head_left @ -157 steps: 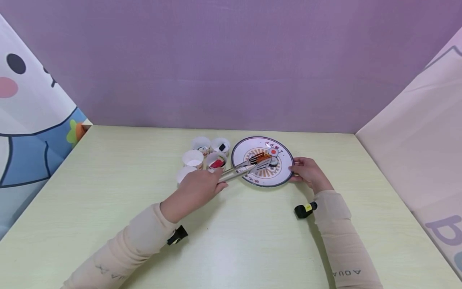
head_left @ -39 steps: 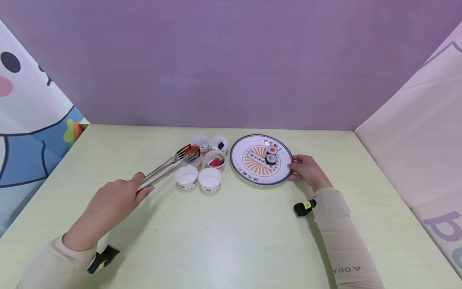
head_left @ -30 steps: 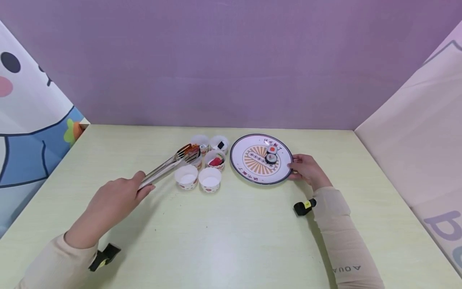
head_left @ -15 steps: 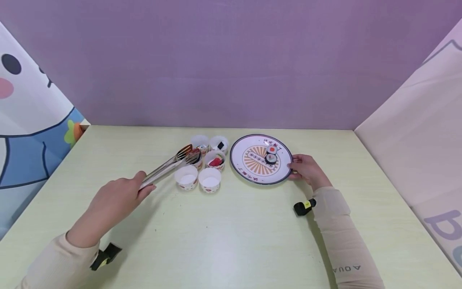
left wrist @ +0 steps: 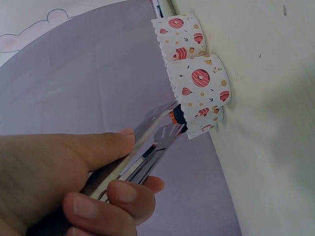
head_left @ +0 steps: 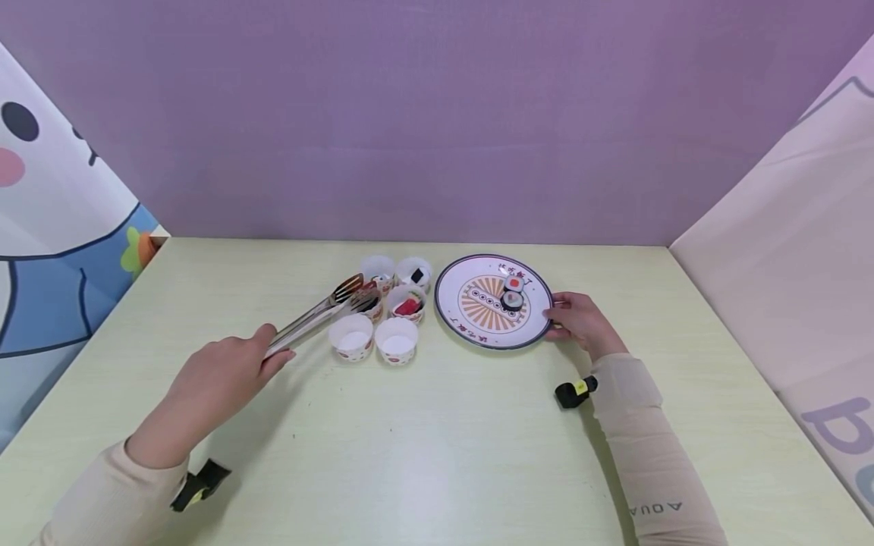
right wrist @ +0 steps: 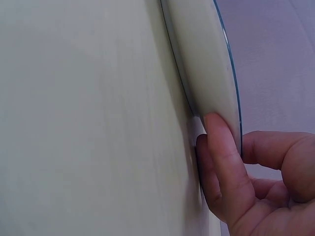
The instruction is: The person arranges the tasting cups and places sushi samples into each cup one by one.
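My left hand (head_left: pixel 225 379) holds metal tongs (head_left: pixel 300 327), whose tips stand apart over the middle-left paper cup (head_left: pixel 376 313). A dark and orange sushi piece (left wrist: pixel 178 115) shows at that cup's rim in the left wrist view, beside the tong tips. On the right, my right hand (head_left: pixel 580 322) pinches the edge of a round white plate (head_left: pixel 454 288) with a blue rim, thumb on top and fingers underneath. Two sushi pieces lie on the plate: a dark-wrapped roll (head_left: pixel 512 301) and a smaller white one with a red centre (head_left: pixel 514 283).
Several printed paper cups stand close together left of the plate. The front-left cup (head_left: pixel 351 340) and front-right cup (head_left: pixel 397 341) show bare insides. A red piece (head_left: pixel 409 306) sits in the middle-right cup, a black-and-white piece (head_left: pixel 418 275) in the back-right one. A purple wall (head_left: pixel 437 136) rises behind.
The tongs went from the plate leftward to the middle-left cup with the orange-topped sushi. That piece has since dropped lower into the cup, away from the tong tips. The right hand stayed on the plate.
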A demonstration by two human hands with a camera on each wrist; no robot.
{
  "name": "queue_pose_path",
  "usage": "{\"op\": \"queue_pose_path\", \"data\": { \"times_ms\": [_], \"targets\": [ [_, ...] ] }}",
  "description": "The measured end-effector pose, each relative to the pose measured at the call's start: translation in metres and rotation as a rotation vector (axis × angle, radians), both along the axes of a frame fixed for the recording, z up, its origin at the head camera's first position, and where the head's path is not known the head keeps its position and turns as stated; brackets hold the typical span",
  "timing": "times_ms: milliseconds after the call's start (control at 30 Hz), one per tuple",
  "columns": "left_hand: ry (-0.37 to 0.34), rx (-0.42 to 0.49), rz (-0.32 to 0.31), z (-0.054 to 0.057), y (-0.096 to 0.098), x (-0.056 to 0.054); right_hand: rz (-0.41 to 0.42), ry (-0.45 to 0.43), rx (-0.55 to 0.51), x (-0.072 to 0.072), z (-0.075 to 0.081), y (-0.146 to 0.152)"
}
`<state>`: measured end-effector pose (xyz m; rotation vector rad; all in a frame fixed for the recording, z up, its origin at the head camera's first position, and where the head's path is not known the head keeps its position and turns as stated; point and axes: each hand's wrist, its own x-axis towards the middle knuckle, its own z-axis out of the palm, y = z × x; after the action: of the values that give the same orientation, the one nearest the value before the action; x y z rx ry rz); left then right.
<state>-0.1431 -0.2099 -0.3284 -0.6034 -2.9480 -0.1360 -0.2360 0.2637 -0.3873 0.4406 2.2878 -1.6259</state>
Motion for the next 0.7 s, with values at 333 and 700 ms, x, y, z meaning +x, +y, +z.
{"op": "queue_pose_path", "data": {
  "times_ms": [333,700],
  "targets": [
    [-0.003,0.000,-0.002,0.0014,0.0008,-0.0006,-0.004,-0.008,0.008,-0.0007,-0.0004,-0.0003],
    [-0.037,0.009,0.023,0.0033,0.0025,-0.0002,-0.002,-0.009,0.000,0.0007,0.0014,-0.0007]
  ]
}}
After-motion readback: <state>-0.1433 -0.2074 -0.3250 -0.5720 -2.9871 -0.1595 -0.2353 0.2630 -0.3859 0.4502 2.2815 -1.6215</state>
